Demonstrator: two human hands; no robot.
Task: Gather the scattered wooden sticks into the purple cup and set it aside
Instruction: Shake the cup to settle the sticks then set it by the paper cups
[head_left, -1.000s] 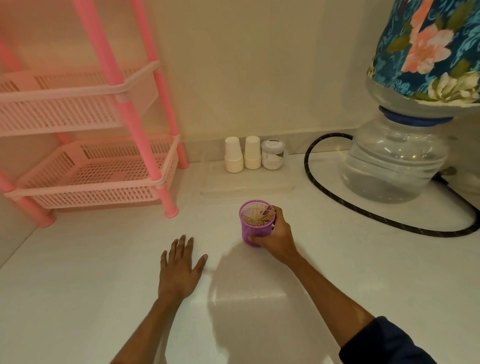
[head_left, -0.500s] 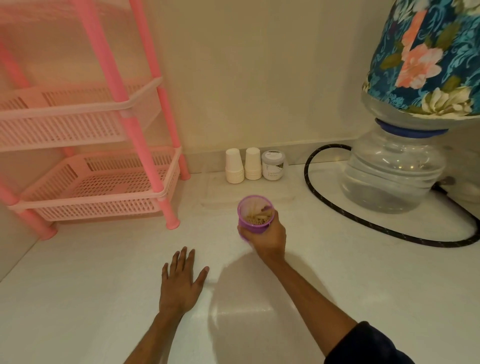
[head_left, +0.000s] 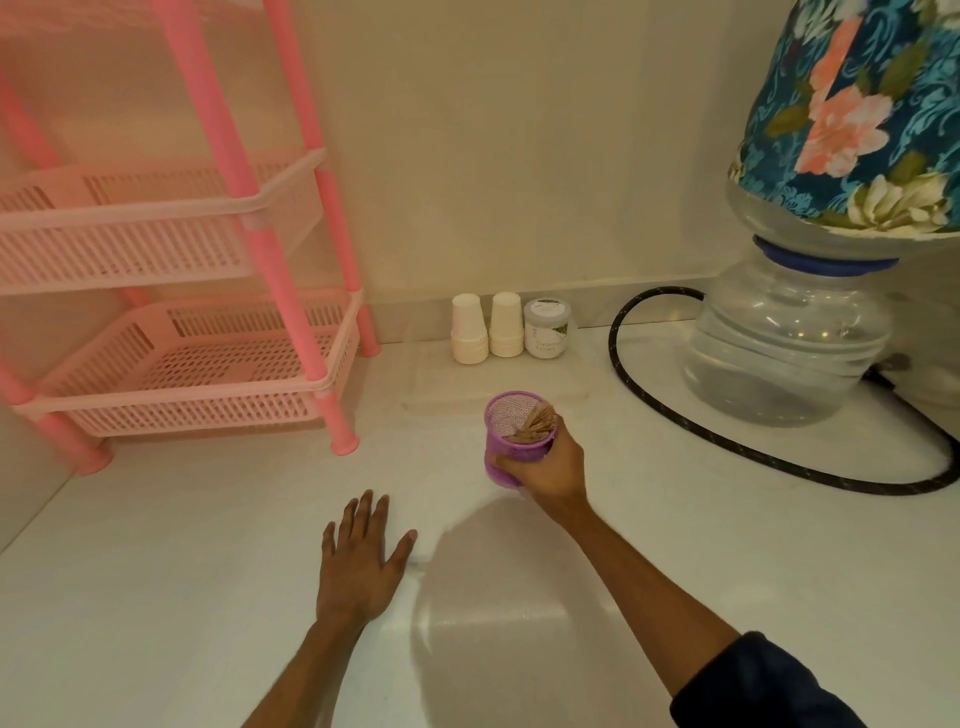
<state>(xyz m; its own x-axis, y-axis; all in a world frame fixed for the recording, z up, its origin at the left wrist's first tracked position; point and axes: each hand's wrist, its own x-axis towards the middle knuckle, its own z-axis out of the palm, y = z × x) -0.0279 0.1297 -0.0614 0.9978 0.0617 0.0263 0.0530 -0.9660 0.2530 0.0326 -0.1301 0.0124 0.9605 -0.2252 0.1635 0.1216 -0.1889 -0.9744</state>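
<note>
Right hand (head_left: 553, 467) grips purple cup (head_left: 506, 447) near paper cups (head_left: 485, 328).

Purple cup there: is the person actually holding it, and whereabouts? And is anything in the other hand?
Yes. The right hand wraps the purple cup around its side wall, sticks inside. The left hand lies flat on the counter, holding nothing.
</note>
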